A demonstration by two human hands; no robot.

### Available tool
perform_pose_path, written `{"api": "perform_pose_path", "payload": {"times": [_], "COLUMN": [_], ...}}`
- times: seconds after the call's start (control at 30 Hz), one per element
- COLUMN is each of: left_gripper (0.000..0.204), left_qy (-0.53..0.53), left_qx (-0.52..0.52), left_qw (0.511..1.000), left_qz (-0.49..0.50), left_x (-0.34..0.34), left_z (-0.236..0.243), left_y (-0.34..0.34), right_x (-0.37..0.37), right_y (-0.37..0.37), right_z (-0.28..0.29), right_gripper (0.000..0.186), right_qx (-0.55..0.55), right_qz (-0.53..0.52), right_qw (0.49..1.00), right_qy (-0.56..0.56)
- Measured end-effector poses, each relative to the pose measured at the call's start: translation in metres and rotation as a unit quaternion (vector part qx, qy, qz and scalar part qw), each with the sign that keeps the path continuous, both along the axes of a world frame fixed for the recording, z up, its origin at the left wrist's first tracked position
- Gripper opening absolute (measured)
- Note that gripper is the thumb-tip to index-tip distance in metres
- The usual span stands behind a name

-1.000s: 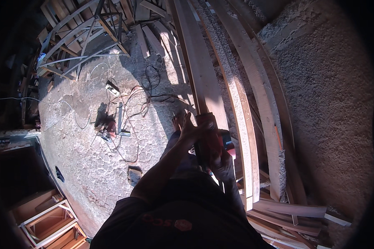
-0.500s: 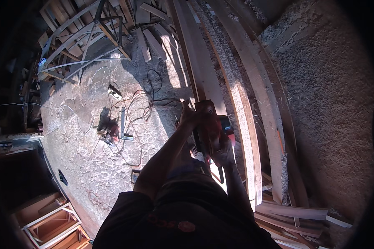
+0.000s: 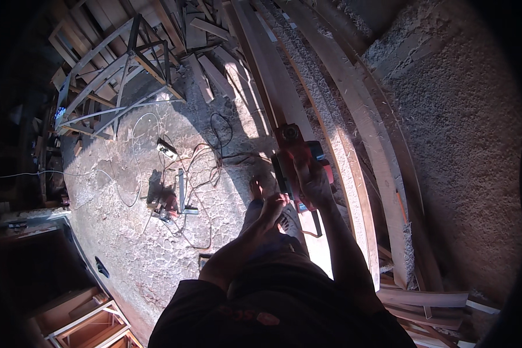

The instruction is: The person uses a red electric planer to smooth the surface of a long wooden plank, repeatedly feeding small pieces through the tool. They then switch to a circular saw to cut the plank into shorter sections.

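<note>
A red and black electric hand planer point(image 3: 293, 152) rests on a long wooden board point(image 3: 281, 93), its round front knob bare. My right hand point(image 3: 314, 184) is wrapped round the planer's rear handle. My left hand point(image 3: 272, 210) is off the knob, close to the planer's rear left side and above my feet. Its fingers are curled in; whether they hold anything is too dark and small to tell.
Shavings-covered planks point(image 3: 362, 110) lie to the right, beside a rough wall. Cables, a white power strip point(image 3: 167, 149) and another red tool point(image 3: 167, 203) lie on the floor at left. Wooden frames point(image 3: 107, 316) stand lower left; a metal frame point(image 3: 134, 55) stands at far left.
My left hand has let go of the planer's front and come back toward my body. My right hand stays on the planer. The view has shifted slightly.
</note>
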State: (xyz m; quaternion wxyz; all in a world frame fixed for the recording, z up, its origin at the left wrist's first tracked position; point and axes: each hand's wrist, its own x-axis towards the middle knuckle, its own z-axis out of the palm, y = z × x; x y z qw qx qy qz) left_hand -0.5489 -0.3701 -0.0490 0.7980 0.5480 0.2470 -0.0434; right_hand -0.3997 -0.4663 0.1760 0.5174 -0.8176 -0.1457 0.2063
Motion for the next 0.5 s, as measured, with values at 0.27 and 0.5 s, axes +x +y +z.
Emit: {"api": "perform_pose_path", "payload": {"times": [0.27,0.5], "left_gripper": [0.028,0.025], "left_qy": [-0.029,-0.121], "left_qx": [0.050,0.321], "left_qw": [0.918,0.884], "left_qz": [-0.393,-0.317], "left_x": [-0.036,-0.002], "left_z": [-0.013,-0.059], "left_y": [-0.031,0.033], "right_x": [0.060,0.117], "right_y": [0.054,0.111], "right_z": [0.008,0.005], "right_gripper": [0.044,0.049], "right_qx": [0.040,-0.005], "right_qz": [-0.026,-0.011], "right_qw": [0.998,1.000], "right_qy": [-0.040,0.000]}}
